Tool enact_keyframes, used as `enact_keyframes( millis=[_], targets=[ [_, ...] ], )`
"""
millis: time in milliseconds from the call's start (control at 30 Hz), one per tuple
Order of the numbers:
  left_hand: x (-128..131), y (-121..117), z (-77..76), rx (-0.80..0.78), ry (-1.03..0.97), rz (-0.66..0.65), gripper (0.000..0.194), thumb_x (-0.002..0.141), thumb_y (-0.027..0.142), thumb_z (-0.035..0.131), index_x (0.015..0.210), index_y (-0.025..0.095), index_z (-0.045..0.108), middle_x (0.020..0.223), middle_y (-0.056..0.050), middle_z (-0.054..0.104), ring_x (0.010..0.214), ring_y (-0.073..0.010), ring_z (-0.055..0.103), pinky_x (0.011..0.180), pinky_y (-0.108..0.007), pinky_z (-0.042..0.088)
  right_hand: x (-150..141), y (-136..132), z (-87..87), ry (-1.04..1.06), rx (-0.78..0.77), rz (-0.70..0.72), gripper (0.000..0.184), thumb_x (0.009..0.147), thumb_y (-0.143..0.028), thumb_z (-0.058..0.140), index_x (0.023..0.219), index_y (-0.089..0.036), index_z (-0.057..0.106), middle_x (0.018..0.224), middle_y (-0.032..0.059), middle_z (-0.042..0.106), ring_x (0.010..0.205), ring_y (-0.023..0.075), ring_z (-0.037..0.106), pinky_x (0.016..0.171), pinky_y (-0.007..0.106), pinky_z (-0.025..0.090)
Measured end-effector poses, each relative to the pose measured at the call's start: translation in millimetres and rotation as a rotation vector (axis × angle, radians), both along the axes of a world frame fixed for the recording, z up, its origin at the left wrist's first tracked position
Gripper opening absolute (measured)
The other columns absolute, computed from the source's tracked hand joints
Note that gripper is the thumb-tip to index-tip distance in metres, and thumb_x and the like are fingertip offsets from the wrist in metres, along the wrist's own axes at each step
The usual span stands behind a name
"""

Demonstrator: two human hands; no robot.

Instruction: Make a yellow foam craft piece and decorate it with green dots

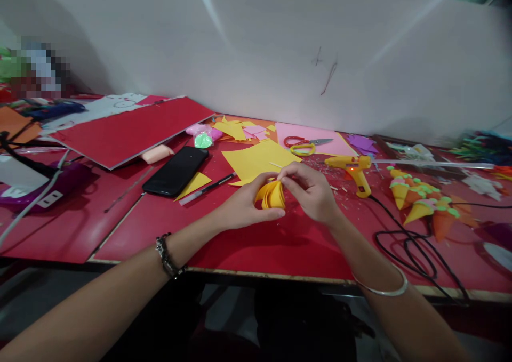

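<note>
Between my hands, just above the red table (240, 250), is a rolled piece of yellow paper (273, 195) with curled layers. My left hand (244, 204) curves around its left side, thumb along the bottom. The fingertips of my right hand (310, 188) pinch the paper's upper right edge. A thin pale stick pokes out near those fingertips; whether I hold it is unclear. Behind my hands lies a flat yellow sheet (256, 159). A pen (208, 188) and a black phone (176, 171) rest left of my left hand.
An orange-yellow glue gun (354, 171) with a coiled black cord (404, 239) sits on the right. Beside it are several small paper cones (424, 199) with coloured tops. Scissors (306, 142) lie on pink paper (286, 131). A large red board (136, 130) leans at the left.
</note>
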State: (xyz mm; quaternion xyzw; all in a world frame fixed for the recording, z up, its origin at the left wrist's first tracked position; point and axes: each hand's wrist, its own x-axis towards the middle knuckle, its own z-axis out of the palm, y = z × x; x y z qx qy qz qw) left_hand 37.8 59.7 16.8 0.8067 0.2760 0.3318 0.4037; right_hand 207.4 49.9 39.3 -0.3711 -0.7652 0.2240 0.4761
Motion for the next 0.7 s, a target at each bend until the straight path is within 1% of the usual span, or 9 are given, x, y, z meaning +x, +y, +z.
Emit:
enact_keyframes(
  millis=[133, 233, 300, 367, 433, 467, 567, 633, 700],
  targets=[
    [5, -3, -3.9, -0.085, 0.005, -0.009, 0.058, 0.07, 0.038, 0.06, 0.119, 0.016, 0.037, 0.112, -0.009, 0.054, 0.097, -0.0213, 0.054, 0.08, -0.034, 0.045, -2, -3, 1.9, -0.018, 0.04, 0.006, 0.007, 0.081, -0.022, 0.047, 0.08, -0.02, 0.053, 0.077, 0.0008, 0.054, 0.072, 0.0121, 0.052, 0.066, 0.026, 0.044],
    [7, -4, -6.0, -0.077, -0.026, -0.02, 0.054, 0.071, 0.034, 0.06, 0.116, 0.015, 0.038, 0.108, -0.009, 0.054, 0.092, -0.0192, 0.054, 0.077, -0.031, 0.045, -3, -4, 3.0, -0.051, 0.081, 0.024, 0.007, 0.081, -0.021, 0.047, 0.08, -0.02, 0.054, 0.077, 0.0004, 0.055, 0.072, 0.0117, 0.052, 0.066, 0.025, 0.043],
    [7, -3, -6.4, -0.048, -0.015, -0.007, 0.045, 0.073, 0.03, 0.057, 0.111, 0.014, 0.041, 0.101, -0.007, 0.055, 0.087, -0.0174, 0.054, 0.074, -0.03, 0.045, -4, -5, 3.0, -0.071, 0.097, 0.041, 0.007, 0.081, -0.02, 0.048, 0.081, -0.02, 0.054, 0.077, 0.0002, 0.055, 0.072, 0.0115, 0.052, 0.066, 0.025, 0.043],
    [7, 0, -5.9, 0.016, 0.034, 0.043, 0.031, 0.074, 0.025, 0.053, 0.102, 0.014, 0.045, 0.091, -0.005, 0.055, 0.078, -0.0153, 0.053, 0.069, -0.028, 0.045, -5, -5, 2.4, -0.077, 0.106, 0.051, 0.007, 0.081, -0.019, 0.047, 0.081, -0.021, 0.054, 0.078, 0.0004, 0.055, 0.073, 0.0117, 0.052, 0.067, 0.026, 0.044],
    [5, 2, -4.3, 0.138, 0.078, 0.117, 0.02, 0.072, 0.019, 0.05, 0.091, 0.015, 0.046, 0.084, -0.003, 0.052, 0.075, -0.0143, 0.051, 0.067, -0.027, 0.044, -4, -6, 1.6, -0.061, 0.104, 0.034, 0.007, 0.081, -0.019, 0.046, 0.085, -0.021, 0.052, 0.08, 0.0009, 0.053, 0.074, 0.0123, 0.052, 0.07, 0.027, 0.044],
    [4, 4, -3.2, 0.205, 0.091, 0.151, 0.018, 0.071, 0.016, 0.05, 0.088, 0.015, 0.046, 0.084, -0.003, 0.051, 0.076, -0.0143, 0.05, 0.069, -0.027, 0.043, -4, -6, 1.1, -0.055, 0.103, 0.015, 0.01, 0.081, -0.019, 0.046, 0.088, -0.022, 0.051, 0.081, 0.0011, 0.052, 0.075, 0.0126, 0.052, 0.071, 0.028, 0.044],
    [2, 7, 0.3, 0.358, 0.077, 0.225, 0.018, 0.069, 0.012, 0.049, 0.086, 0.018, 0.044, 0.091, -0.004, 0.05, 0.087, -0.0157, 0.049, 0.077, -0.028, 0.042, -3, -5, -0.8, -0.1, 0.106, -0.039, 0.022, 0.078, -0.021, 0.048, 0.1, -0.023, 0.046, 0.084, 0.0017, 0.048, 0.074, 0.0132, 0.049, 0.068, 0.029, 0.044],
    [0, 8, 1.7, 0.4, 0.041, 0.239, 0.018, 0.069, 0.012, 0.05, 0.084, 0.018, 0.043, 0.098, -0.006, 0.05, 0.096, -0.017, 0.048, 0.082, -0.03, 0.04, -4, -5, -2.8, -0.162, 0.105, -0.026, 0.032, 0.076, -0.024, 0.053, 0.106, -0.023, 0.043, 0.086, 0.0015, 0.047, 0.068, 0.0121, 0.047, 0.063, 0.028, 0.044],
    [-2, 8, 1.6, 0.399, -0.001, 0.226, 0.02, 0.069, 0.013, 0.051, 0.085, 0.019, 0.042, 0.1, -0.006, 0.051, 0.096, -0.0167, 0.048, 0.082, -0.029, 0.041, -7, -6, -4.9, -0.213, 0.103, 0.019, 0.041, 0.073, -0.028, 0.057, 0.109, -0.023, 0.041, 0.089, 0.0018, 0.047, 0.065, 0.0113, 0.046, 0.06, 0.027, 0.043]
  ],
)
